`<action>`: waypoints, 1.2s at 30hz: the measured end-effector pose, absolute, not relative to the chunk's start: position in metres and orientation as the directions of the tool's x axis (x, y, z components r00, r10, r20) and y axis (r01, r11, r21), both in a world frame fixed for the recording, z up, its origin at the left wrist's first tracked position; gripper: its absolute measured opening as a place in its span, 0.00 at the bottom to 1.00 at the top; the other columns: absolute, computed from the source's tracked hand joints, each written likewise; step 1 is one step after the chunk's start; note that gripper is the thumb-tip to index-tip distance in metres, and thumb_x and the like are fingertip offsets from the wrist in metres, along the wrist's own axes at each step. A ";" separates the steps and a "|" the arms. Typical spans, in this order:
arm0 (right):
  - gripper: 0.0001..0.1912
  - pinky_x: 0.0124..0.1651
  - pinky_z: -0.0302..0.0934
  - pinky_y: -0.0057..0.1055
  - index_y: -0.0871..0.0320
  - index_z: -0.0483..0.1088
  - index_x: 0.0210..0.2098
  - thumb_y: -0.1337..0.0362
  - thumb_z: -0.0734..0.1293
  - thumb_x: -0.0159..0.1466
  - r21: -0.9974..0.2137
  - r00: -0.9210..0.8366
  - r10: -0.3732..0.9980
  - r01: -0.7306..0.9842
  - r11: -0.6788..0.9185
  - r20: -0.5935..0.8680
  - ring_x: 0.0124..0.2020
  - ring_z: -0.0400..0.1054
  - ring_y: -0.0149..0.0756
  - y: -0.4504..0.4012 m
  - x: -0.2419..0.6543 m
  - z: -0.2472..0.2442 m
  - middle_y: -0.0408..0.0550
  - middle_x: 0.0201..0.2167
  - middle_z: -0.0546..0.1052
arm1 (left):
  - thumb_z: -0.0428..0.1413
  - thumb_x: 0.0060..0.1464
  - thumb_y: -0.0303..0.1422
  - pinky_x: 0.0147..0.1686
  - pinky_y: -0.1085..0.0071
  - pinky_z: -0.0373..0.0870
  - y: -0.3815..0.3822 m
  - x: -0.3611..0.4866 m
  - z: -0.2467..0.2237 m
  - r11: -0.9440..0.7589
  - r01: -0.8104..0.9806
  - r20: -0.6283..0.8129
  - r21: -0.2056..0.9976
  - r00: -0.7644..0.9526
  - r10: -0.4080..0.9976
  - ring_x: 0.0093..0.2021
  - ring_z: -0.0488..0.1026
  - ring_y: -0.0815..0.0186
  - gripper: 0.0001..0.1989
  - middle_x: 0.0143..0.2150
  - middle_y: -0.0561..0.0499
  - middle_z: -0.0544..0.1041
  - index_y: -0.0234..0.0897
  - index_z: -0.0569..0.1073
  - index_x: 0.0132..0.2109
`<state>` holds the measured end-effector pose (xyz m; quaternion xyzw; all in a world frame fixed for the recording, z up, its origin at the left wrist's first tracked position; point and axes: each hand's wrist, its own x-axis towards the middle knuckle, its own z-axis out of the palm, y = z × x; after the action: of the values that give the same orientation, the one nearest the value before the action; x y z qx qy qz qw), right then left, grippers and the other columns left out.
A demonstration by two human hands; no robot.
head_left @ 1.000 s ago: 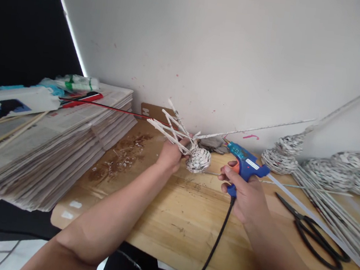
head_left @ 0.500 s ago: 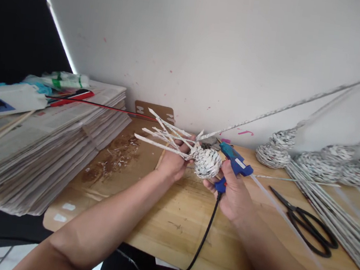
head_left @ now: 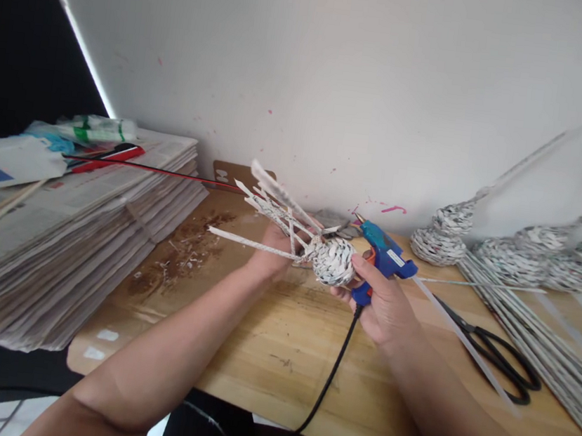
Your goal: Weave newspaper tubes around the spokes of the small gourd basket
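Observation:
A small ball woven from rolled newspaper strips [head_left: 335, 262] is held in the air above the table, its loose paper strips [head_left: 253, 244] fanning out to the left. My left hand [head_left: 270, 252] is closed at the base of these strips, its fingers mostly hidden behind them. With my right hand [head_left: 384, 304] I grip a blue glue gun [head_left: 388, 259], nozzle pointing up and left, while its thumb and fingertips also pinch the right side of the ball. A clear glue stick [head_left: 459, 338] sticks out of the gun's back, and a black cord [head_left: 333, 372] hangs from its handle.
Black scissors [head_left: 499, 357] and a bundle of long paper rolls [head_left: 536, 333] lie on the right of the wooden table [head_left: 263, 356]. Finished-looking woven gourd shapes [head_left: 439, 245] stand by the wall. A tall newspaper stack [head_left: 122, 247] is on the left, beside stained cardboard [head_left: 198, 235].
The long paper strip that stretched up to the right no longer points there; a blurred strip now rises to the left. My left hand has shifted slightly left, behind the strips.

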<state>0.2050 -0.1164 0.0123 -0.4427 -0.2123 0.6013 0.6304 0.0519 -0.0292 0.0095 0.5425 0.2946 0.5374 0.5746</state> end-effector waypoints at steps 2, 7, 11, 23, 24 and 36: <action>0.16 0.30 0.71 0.33 0.55 0.73 0.30 0.60 0.80 0.47 -0.812 0.178 0.947 -0.570 -0.124 -0.269 0.30 0.72 0.34 -0.116 0.206 0.012 0.41 0.29 0.79 | 0.65 0.45 0.42 0.26 0.71 0.67 -0.027 0.051 0.009 -0.186 -0.266 0.257 0.946 0.264 0.930 0.26 0.71 0.66 0.14 0.27 0.48 0.78 0.34 0.78 0.31; 0.16 0.30 0.72 0.33 0.54 0.72 0.30 0.59 0.80 0.48 -0.797 0.148 0.953 -0.590 -0.130 -0.265 0.28 0.70 0.31 -0.116 0.207 0.009 0.39 0.27 0.78 | 0.64 0.48 0.42 0.23 0.72 0.65 -0.024 0.047 0.007 -0.179 -0.218 0.236 0.960 0.274 0.932 0.23 0.69 0.68 0.14 0.26 0.49 0.77 0.35 0.79 0.33; 0.17 0.29 0.71 0.33 0.54 0.72 0.30 0.59 0.81 0.47 -0.805 0.154 0.943 -0.571 -0.160 -0.296 0.27 0.71 0.33 -0.116 0.207 0.011 0.40 0.27 0.78 | 0.65 0.47 0.41 0.26 0.71 0.67 -0.025 0.043 0.013 -0.226 -0.174 0.271 0.958 0.305 0.913 0.26 0.71 0.66 0.13 0.27 0.48 0.77 0.34 0.79 0.32; 0.21 0.32 0.75 0.35 0.56 0.71 0.32 0.61 0.82 0.44 -0.846 0.184 0.931 -0.499 -0.187 -0.314 0.33 0.75 0.37 -0.110 0.210 0.004 0.44 0.33 0.81 | 0.64 0.48 0.36 0.36 0.69 0.71 -0.022 0.041 0.014 -0.364 -0.013 0.351 0.931 0.295 0.889 0.33 0.74 0.63 0.08 0.30 0.48 0.79 0.36 0.79 0.31; 0.22 0.31 0.75 0.35 0.56 0.71 0.32 0.61 0.82 0.43 -0.855 0.211 0.929 -0.489 -0.170 -0.305 0.34 0.76 0.38 -0.110 0.209 0.003 0.44 0.34 0.81 | 0.63 0.49 0.36 0.36 0.69 0.71 -0.022 0.041 0.014 -0.361 -0.012 0.350 0.932 0.275 0.895 0.33 0.74 0.64 0.08 0.31 0.48 0.79 0.36 0.79 0.31; 0.23 0.28 0.71 0.29 0.54 0.73 0.36 0.57 0.81 0.45 -0.892 0.301 0.922 -0.443 -0.089 -0.242 0.37 0.78 0.42 -0.109 0.213 0.001 0.44 0.35 0.80 | 0.63 0.47 0.32 0.32 0.72 0.66 -0.015 0.033 0.014 -0.341 0.195 0.314 0.920 0.158 0.936 0.30 0.72 0.65 0.06 0.27 0.49 0.78 0.34 0.77 0.28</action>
<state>0.2134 -0.1094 0.0011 -0.5024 -0.2386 0.5407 0.6311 0.0331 -0.0147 0.0141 0.6586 0.4293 0.4867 0.3808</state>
